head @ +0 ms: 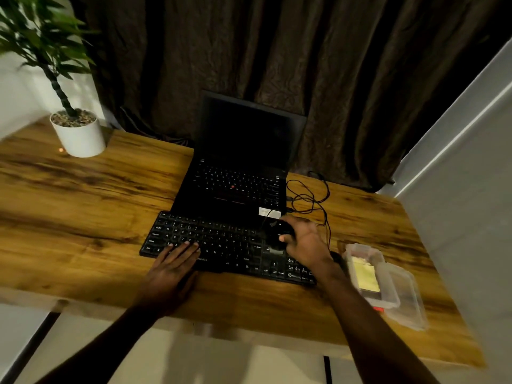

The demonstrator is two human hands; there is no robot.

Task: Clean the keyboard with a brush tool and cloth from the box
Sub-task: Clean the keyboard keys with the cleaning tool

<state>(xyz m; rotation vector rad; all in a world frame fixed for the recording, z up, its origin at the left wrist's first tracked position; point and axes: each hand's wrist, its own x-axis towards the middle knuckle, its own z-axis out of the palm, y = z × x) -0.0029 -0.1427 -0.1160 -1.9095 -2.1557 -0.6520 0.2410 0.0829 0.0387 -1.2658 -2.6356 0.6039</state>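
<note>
The left hand (171, 268) lies flat, fingers straight, on the black keyboard (221, 245). The right hand (303, 242) curls round a dark object (277, 234) over the keys. The box (360, 246) holding a yellow cloth (365, 275) sits on the counter (83, 203) just right.

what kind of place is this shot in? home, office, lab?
Probably a home desk or small office workstation: a wooden desk carries an open laptop with an external keyboard in front of it, a potted plant stands at its far left, and a dark curtain hangs behind.
</note>
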